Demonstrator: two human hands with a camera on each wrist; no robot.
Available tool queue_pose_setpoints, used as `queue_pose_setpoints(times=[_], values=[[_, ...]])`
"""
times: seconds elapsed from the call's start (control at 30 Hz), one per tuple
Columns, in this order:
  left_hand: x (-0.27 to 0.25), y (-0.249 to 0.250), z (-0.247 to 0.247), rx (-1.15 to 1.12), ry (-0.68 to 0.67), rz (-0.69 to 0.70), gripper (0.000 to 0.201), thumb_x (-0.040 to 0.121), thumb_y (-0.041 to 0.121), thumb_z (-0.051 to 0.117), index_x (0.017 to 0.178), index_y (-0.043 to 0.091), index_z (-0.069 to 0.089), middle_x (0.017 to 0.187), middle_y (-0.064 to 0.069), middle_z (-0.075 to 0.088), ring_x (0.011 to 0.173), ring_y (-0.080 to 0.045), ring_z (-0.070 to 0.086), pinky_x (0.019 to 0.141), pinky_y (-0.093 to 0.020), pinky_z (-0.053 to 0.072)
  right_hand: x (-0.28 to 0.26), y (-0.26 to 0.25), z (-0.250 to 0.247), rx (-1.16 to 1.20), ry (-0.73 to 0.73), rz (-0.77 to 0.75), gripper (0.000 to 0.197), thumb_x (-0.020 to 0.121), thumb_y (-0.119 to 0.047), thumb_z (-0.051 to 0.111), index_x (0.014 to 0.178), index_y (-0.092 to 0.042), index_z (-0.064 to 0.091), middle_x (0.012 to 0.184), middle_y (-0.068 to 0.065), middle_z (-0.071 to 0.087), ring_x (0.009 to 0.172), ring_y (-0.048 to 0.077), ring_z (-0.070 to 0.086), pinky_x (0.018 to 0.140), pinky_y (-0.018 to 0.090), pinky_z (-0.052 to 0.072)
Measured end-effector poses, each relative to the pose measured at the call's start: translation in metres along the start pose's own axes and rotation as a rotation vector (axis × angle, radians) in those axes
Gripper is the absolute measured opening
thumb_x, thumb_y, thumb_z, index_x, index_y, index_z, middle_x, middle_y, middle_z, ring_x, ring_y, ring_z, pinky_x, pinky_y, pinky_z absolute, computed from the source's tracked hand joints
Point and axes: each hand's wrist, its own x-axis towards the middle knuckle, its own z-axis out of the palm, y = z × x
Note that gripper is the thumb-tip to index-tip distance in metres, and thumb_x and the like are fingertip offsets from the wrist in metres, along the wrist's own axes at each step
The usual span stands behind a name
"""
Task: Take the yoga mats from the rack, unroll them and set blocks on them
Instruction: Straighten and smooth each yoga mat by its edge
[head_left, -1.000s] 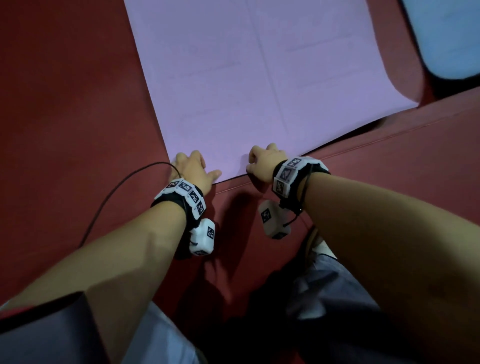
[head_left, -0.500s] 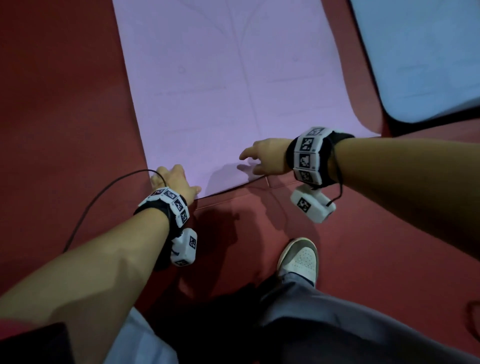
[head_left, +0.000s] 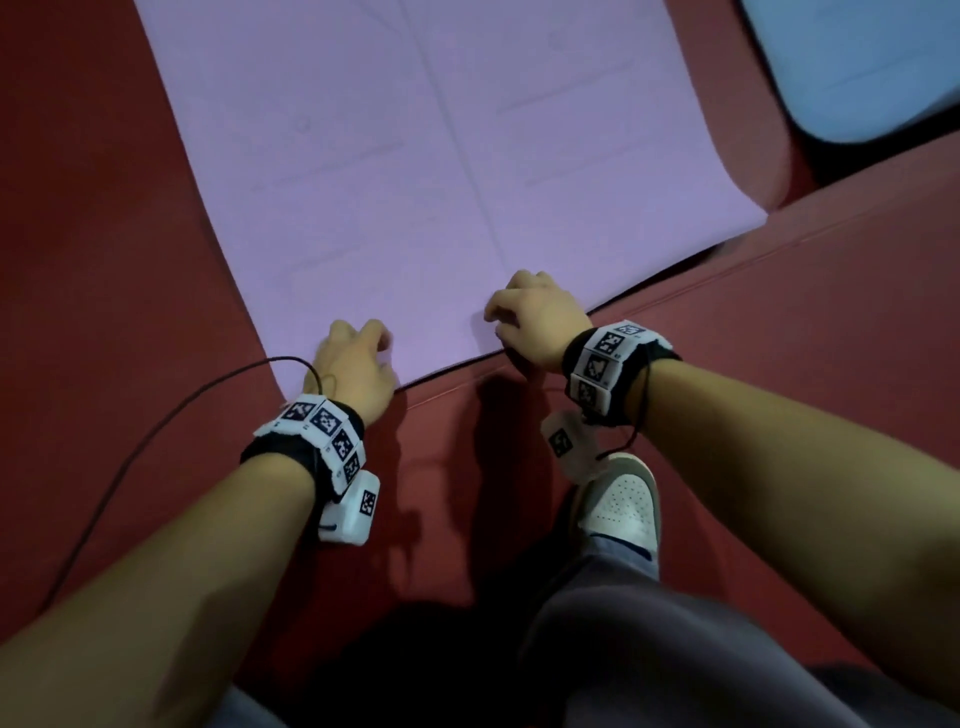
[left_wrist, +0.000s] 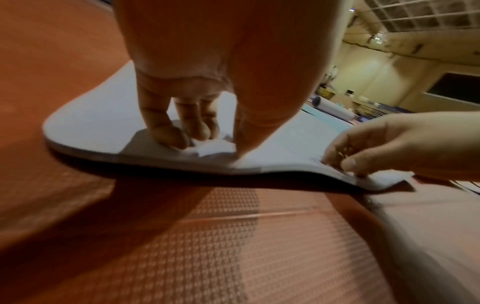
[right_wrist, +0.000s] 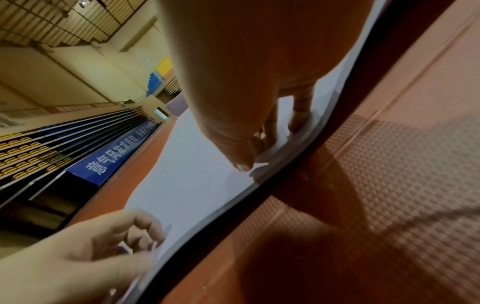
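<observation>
A purple yoga mat (head_left: 441, 156) lies unrolled on the red floor, its near edge just in front of me. My left hand (head_left: 363, 343) rests on the mat near its near-left corner, bent fingertips (left_wrist: 176, 139) and thumb pressing down from above. My right hand (head_left: 519, 312) presses the same edge a little to the right, fingers and thumb on top (right_wrist: 259, 152). In the left wrist view the mat (left_wrist: 103, 123) edge curls slightly off the floor between the hands and dips under the right hand (left_wrist: 342, 160). No blocks are in view.
A light blue mat (head_left: 857, 62) lies at the far right. A black cable (head_left: 156, 431) loops over the floor by my left wrist. My white shoe (head_left: 621, 504) stands just behind the mat edge. A floor seam (head_left: 779, 260) runs along that edge.
Half a second ago my right hand was raised farther right with its fingers stretched out; it is now down on the mat edge again. The left hand stays at the near-left corner.
</observation>
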Motion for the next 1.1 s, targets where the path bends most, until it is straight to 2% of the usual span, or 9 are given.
queue_pose_setpoints(times=[0.1,0.2,0.3,0.43,0.6,0.77,1.0,1.1], values=[[0.001,0.015,0.006,0.044,-0.001,0.012,0.039,0.086,0.052,0.065,0.111,0.024,0.052,0.116,-0.009,0.044,0.105,-0.031,0.05,0.085,-0.044,0.049,0.001,0.009,0.004,0.049,0.043,-0.025,0.026,0.087,-0.014,0.057,0.109,-0.022,0.068,0.112,0.006,0.054,0.107,0.029,0.046,0.087,0.041,0.046],[0.005,0.029,0.007,0.117,-0.015,-0.091,0.047,0.085,0.05,0.069,0.116,0.022,0.048,0.122,-0.011,0.041,0.115,-0.034,0.047,0.089,-0.046,0.044,0.001,0.026,0.001,0.114,0.085,0.001,0.027,0.086,-0.007,0.054,0.107,-0.016,0.068,0.107,0.008,0.054,0.103,0.03,0.046,0.085,0.037,0.044],[0.012,0.043,0.0,0.218,-0.105,-0.128,0.055,0.086,0.044,0.069,0.126,0.017,0.044,0.126,-0.017,0.04,0.115,-0.038,0.05,0.089,-0.046,0.045,-0.001,0.048,-0.004,0.124,0.141,0.045,0.024,0.086,-0.006,0.054,0.105,-0.014,0.067,0.106,0.009,0.055,0.102,0.03,0.047,0.084,0.032,0.04],[0.021,0.068,0.0,0.241,-0.127,0.025,0.036,0.086,0.019,0.063,0.119,0.018,0.048,0.124,-0.016,0.041,0.107,-0.038,0.052,0.08,-0.041,0.046,0.001,0.079,-0.019,0.126,0.21,0.138,0.021,0.088,-0.008,0.054,0.103,-0.012,0.068,0.108,0.013,0.057,0.105,0.034,0.048,0.086,0.034,0.04],[0.033,0.112,0.006,0.137,-0.115,0.147,0.03,0.088,0.032,0.061,0.116,0.023,0.055,0.122,-0.013,0.043,0.102,-0.037,0.055,0.083,-0.041,0.05,-0.005,0.125,-0.04,0.112,0.376,0.349,0.018,0.087,-0.016,0.06,0.102,-0.013,0.068,0.112,0.013,0.055,0.107,0.034,0.048,0.091,0.036,0.04],[0.043,0.151,0.021,0.121,-0.053,0.248,0.038,0.091,0.041,0.061,0.126,0.027,0.054,0.122,-0.011,0.039,0.105,-0.033,0.053,0.08,-0.039,0.049,-0.022,0.161,-0.045,0.095,0.514,0.51,0.025,0.083,-0.028,0.068,0.106,-0.017,0.068,0.12,0.011,0.049,0.115,0.031,0.043,0.095,0.035,0.037],[0.046,0.164,0.038,0.136,0.0,0.203,0.041,0.087,0.036,0.071,0.12,0.027,0.049,0.124,-0.01,0.033,0.11,-0.033,0.048,0.072,-0.038,0.043,-0.028,0.175,-0.044,0.247,0.529,0.511,0.034,0.083,-0.021,0.074,0.112,-0.009,0.062,0.131,0.011,0.043,0.126,0.028,0.038,0.101,0.027,0.031],[0.045,0.161,0.037,0.121,-0.008,0.22,0.041,0.088,0.037,0.07,0.122,0.028,0.049,0.125,-0.01,0.033,0.111,-0.033,0.048,0.077,-0.04,0.048,-0.026,0.173,-0.052,0.24,0.486,0.531,0.034,0.085,-0.021,0.072,0.114,-0.008,0.06,0.133,0.012,0.041,0.127,0.029,0.037,0.102,0.026,0.03]])
